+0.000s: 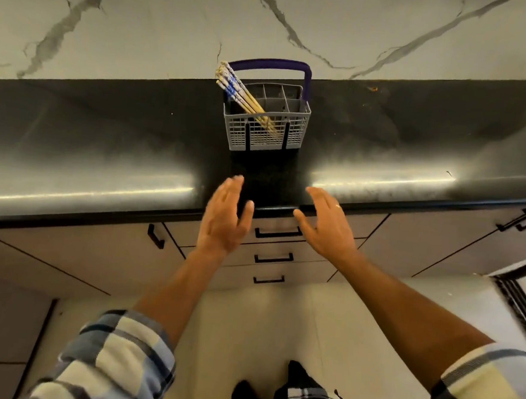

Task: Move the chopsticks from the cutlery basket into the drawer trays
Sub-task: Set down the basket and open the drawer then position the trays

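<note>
Chopsticks [241,96] lean in the grey cutlery basket [266,134] (purple handle). Left hand [224,218] and right hand [327,224] hover spread and empty above the counter edge [99,209].

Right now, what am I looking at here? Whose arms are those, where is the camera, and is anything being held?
No machine here: a person wears a wide-angle camera on the head, looking down at their own arms. The left hand and right hand hover open over the dark countertop's front edge, with nothing in either grip. On the countertop stands a grey cutlery basket with a purple handle; a bundle of chopsticks leans in it. Below are closed drawers.
</note>
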Tool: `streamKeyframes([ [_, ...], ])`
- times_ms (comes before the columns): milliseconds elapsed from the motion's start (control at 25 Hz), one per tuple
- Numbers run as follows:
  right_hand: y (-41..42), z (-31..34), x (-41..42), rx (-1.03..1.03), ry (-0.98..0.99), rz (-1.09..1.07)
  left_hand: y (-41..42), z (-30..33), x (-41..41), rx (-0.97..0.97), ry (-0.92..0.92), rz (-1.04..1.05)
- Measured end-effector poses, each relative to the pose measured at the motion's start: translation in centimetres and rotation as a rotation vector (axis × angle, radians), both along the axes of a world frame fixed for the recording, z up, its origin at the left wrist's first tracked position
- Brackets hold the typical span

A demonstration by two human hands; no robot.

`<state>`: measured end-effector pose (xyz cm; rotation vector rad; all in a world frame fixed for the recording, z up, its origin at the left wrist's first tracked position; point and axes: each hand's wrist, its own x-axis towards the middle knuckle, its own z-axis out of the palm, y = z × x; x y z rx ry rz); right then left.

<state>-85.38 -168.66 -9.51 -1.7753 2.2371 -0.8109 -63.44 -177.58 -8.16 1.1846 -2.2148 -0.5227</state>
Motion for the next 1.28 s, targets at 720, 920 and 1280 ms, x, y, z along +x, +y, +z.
streamKeyframes([
  [720,-6.1,-11.5,-0.5,0.690,0.153,0.296,-1.2,-11.9,-11.6,0.570,-0.676,-0.007],
  [920,-5.8,-12.8,-0.2,0.685,0.152,0.232,-1.2,-14.0,-11.0,0.552,-0.735,-0.030],
  [1280,2.1,-11.9,2.6,0.717,0.112,0.208,7.0,-13.3,-8.4,0.490,-0.746,-0.078],
])
